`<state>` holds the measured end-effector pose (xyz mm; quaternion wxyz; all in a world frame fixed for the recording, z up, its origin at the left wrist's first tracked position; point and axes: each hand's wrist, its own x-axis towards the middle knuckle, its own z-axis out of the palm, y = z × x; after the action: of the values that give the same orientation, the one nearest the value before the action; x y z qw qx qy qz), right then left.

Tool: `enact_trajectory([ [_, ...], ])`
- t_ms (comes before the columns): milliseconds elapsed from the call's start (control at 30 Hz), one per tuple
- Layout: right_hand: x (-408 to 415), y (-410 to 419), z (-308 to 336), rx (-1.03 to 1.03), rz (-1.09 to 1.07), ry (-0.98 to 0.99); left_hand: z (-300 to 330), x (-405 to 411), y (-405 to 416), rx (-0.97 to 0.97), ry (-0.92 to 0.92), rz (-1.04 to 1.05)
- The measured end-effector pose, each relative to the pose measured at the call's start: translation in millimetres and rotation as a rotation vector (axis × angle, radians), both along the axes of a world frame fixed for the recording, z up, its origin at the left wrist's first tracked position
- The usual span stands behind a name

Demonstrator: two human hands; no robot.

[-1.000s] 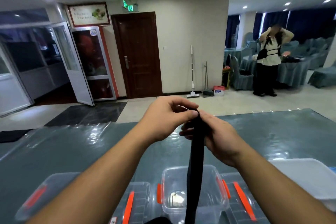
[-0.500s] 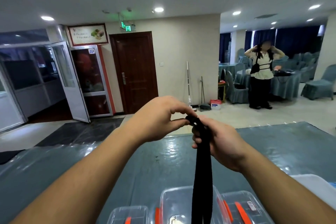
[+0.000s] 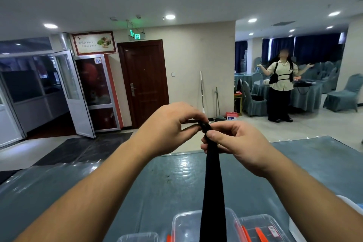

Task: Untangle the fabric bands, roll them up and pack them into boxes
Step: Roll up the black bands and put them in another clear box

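Head view: teal table (image 3: 157,186) w/ glossy cover; clear plastic boxes (image 3: 188,226) w/ orange latches at near edge, partly hidden by the hanging band. Brown door (image 3: 144,82) and a standing person (image 3: 280,86) in bkgd. Black fabric band (image 3: 213,192) – flat, matte – hung straight down over the boxes, top end rolled small. Left hand (image 3: 167,129) and right hand (image 3: 237,143) both pinched that rolled end, fingers curled.

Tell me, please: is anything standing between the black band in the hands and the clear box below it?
Nothing visible does. The black band hangs straight down from both hands, left hand and right hand, over the open clear box, with no lid on it.
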<state>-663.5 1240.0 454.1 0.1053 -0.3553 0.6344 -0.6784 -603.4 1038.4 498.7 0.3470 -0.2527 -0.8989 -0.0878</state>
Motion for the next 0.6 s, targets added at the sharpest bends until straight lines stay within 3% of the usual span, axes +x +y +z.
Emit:
enact_trajectory([
  [333,-0.9,-0.1,-2.7,0.051,0.011,0.01,8.2,0.8,-9.2,-0.131,-0.016,-0.058],
  [600,0.8,-1.8,-1.2,0.012,0.092,-0.155,1.1,0.4,-12.5,-0.166,0.223,-0.006],
])
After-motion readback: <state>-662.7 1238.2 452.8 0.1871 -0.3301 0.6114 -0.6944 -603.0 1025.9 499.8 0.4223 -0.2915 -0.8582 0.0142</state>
